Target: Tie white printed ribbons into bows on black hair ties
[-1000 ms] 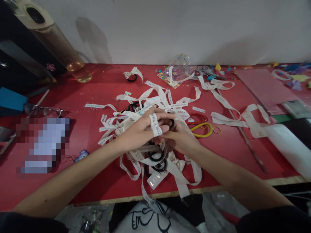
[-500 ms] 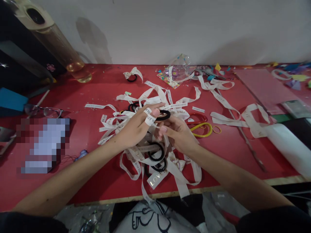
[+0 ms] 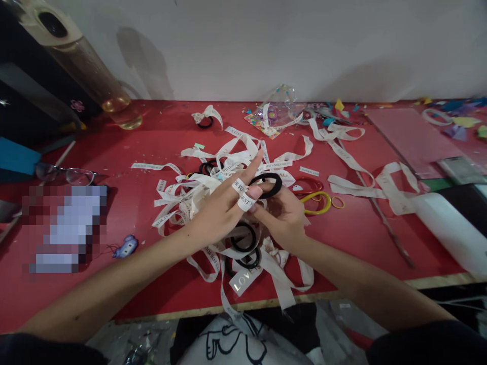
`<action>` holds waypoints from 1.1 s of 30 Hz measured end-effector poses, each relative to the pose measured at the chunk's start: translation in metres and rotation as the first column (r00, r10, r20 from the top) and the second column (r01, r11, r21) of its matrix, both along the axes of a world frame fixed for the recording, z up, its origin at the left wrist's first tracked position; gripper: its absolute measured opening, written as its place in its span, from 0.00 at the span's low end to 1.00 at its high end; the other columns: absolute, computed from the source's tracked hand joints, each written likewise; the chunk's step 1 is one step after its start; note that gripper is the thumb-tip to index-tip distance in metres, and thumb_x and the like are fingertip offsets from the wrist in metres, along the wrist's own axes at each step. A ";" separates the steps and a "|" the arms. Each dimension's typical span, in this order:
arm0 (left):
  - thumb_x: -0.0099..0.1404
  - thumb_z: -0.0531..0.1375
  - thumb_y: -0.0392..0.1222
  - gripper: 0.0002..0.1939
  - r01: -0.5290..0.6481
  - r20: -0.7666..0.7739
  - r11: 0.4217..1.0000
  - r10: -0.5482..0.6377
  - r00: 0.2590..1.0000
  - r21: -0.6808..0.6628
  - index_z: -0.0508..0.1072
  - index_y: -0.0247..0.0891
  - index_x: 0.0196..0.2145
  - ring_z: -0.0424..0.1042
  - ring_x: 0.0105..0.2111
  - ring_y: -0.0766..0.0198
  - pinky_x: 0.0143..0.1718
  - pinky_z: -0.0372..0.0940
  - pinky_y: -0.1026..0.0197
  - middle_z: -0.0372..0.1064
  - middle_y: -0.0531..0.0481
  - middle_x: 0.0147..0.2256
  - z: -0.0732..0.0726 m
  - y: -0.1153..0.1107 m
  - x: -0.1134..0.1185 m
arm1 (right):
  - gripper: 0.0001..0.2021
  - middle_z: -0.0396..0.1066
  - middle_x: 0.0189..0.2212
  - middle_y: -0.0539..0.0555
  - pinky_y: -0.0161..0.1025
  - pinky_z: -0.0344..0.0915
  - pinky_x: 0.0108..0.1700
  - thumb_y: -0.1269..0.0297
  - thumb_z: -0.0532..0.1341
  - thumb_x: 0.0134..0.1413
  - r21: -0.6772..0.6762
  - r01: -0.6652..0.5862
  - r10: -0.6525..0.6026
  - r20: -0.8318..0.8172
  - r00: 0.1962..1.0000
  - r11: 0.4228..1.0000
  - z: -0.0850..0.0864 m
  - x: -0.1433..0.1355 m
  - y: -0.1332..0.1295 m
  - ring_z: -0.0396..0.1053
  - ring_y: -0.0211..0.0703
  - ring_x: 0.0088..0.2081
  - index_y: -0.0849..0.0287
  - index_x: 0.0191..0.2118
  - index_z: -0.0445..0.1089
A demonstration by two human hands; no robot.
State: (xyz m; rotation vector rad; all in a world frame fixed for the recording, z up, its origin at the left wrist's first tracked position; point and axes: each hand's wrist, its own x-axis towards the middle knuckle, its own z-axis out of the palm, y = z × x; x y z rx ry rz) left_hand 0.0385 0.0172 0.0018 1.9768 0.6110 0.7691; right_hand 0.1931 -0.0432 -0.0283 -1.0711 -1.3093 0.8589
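My right hand (image 3: 285, 215) had the black tie (image 3: 279, 183) pinched in its curled fingers, though the exact contact was hidden; the ring hung above the middle of the table (image 3: 353, 228), between my hands. A lettered ribbon (image 3: 246, 203) ran round the thumb and a finger of my left hand (image 3: 216, 210). That index finger pointed to the far side, and I could not tell whether my left thumb pressed on anything.

I judged the ribbon the likeliest to fail: a loop held only by being wound would slacken or slide off if I bent the thumb too far. It could also twist, hiding its print, if I turned my wrist. The ring looked springy, so a light pinch might let it flick away, down among the spare ties (image 3: 254, 238) on the near side. The loose strips (image 3: 228, 147) underneath could snag a trailing end, and a careless right knuckle might knock the yellow handle (image 3: 325, 203) just beyond it.
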 end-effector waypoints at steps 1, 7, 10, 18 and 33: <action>0.76 0.45 0.55 0.27 -0.015 -0.003 1.000 0.015 1.000 0.002 0.52 0.51 0.69 0.63 0.63 0.55 0.64 0.59 0.48 0.59 0.46 0.66 0.001 -0.001 0.000 | 0.10 0.77 0.44 0.50 0.43 0.72 0.53 0.63 0.66 0.58 0.019 0.017 -0.018 0.028 0.999 1.000 0.001 0.000 -0.001 0.74 0.44 0.47 0.49 0.46 0.73; 0.76 0.41 0.57 0.29 -0.129 -0.020 0.992 0.129 0.991 0.001 0.59 0.46 0.67 0.70 0.55 0.54 0.60 0.61 0.46 0.71 0.44 0.56 0.001 -0.009 0.000 | 0.06 0.79 0.40 0.50 0.44 0.72 0.52 0.66 0.67 0.57 0.191 0.054 -0.092 0.197 0.976 0.980 0.007 0.000 -0.003 0.76 0.45 0.46 0.50 0.40 0.74; 0.76 0.40 0.57 0.30 -0.148 -0.063 0.987 0.144 0.988 -0.063 0.56 0.43 0.69 0.71 0.53 0.53 0.60 0.61 0.46 0.74 0.42 0.50 -0.001 -0.014 0.001 | 0.06 0.78 0.36 0.50 0.42 0.74 0.47 0.68 0.67 0.56 0.289 0.050 -0.132 0.274 0.952 0.956 0.009 0.000 -0.001 0.77 0.44 0.42 0.52 0.40 0.73; 0.77 0.40 0.54 0.29 -0.146 -0.018 0.972 0.145 0.989 -0.185 0.60 0.42 0.67 0.64 0.61 0.57 0.67 0.52 0.52 0.65 0.46 0.63 -0.002 -0.022 0.008 | 0.06 0.76 0.33 0.49 0.39 0.74 0.40 0.71 0.65 0.54 0.489 0.070 -0.285 0.381 0.880 0.869 0.008 -0.005 0.001 0.75 0.41 0.36 0.54 0.37 0.69; 0.74 0.44 0.60 0.29 -0.149 -0.056 0.942 0.139 0.989 -0.301 0.64 0.45 0.65 0.61 0.65 0.52 0.68 0.55 0.46 0.69 0.48 0.60 -0.010 -0.020 0.007 | 0.05 0.74 0.32 0.50 0.37 0.74 0.38 0.70 0.63 0.53 0.450 0.136 -0.316 0.354 0.880 0.883 0.006 -0.003 0.001 0.75 0.40 0.35 0.55 0.37 0.68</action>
